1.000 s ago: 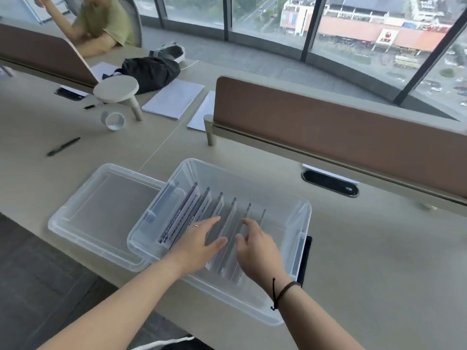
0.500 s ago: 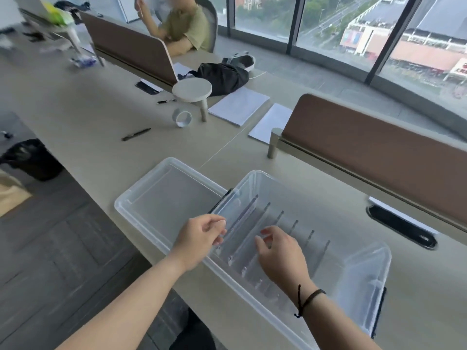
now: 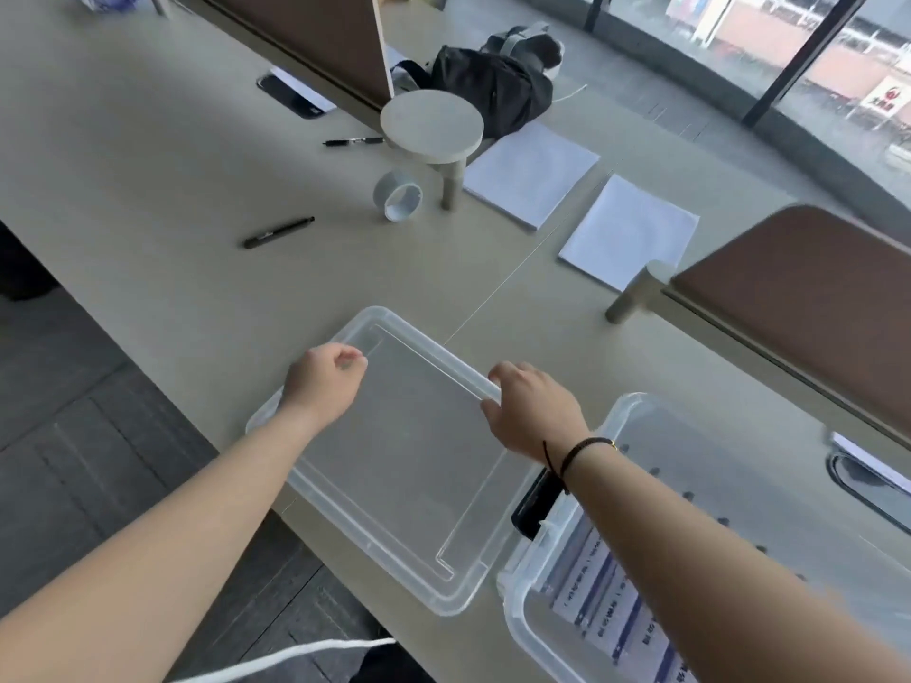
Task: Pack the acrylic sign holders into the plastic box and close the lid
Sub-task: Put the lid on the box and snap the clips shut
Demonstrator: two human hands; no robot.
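Note:
The clear plastic lid [image 3: 374, 539] lies flat on the table, left of the clear plastic box [image 3: 512, 613]. Several acrylic sign holders [image 3: 606, 598] with printed inserts stand in a row inside the box, partly hidden by my right forearm. My left hand [image 3: 325, 382] is curled around the lid's left rim near its far corner. My right hand [image 3: 532, 411] grips the lid's far right rim, fingers hooked over the edge. A black latch [image 3: 535, 505] sits on the box's side next to the lid.
Beyond the lid lie a black pen [image 3: 278, 232], a tape roll [image 3: 398, 195], a small round stand [image 3: 431, 123], two paper stacks [image 3: 530, 172], and a black bag [image 3: 493, 86]. A brown divider [image 3: 808, 308] runs behind the box. The table edge drops to the floor on the left.
Both hands have left the sign holders in the box and moved left onto the lid, closing on its rim. The view has swung left and down.

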